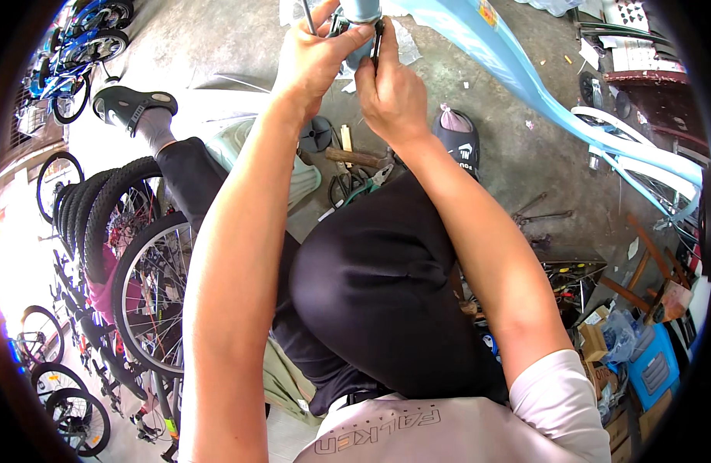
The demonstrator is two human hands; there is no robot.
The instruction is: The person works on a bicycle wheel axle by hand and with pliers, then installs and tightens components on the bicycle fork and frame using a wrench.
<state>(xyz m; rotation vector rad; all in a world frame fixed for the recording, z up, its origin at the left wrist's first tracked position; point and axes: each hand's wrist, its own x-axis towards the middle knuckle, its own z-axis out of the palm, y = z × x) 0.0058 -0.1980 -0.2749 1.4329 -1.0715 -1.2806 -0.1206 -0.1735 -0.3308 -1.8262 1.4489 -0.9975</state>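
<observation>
A light blue bicycle frame (479,46) stretches from the top middle to the right edge. At its near end, my left hand (317,62) is closed around a blue tube (361,9), its thumb pressed against the side. A small dark part (339,25) sits between those fingers and the tube, and a thin rod (307,15) sticks up beside them. Close by on the tube's right side, my right hand (394,92) pinches a slim dark tool (377,45), whose exact kind is unclear. The top edge of the picture cuts off the upper tube.
A hammer (359,158) and pliers (381,176) lie on the floor by my knee. Bicycle wheels (151,293) and tyres crowd the left. A blue plastic box (653,370) and cartons stand at the lower right, past a tool tray (567,270). My shoes are at both sides.
</observation>
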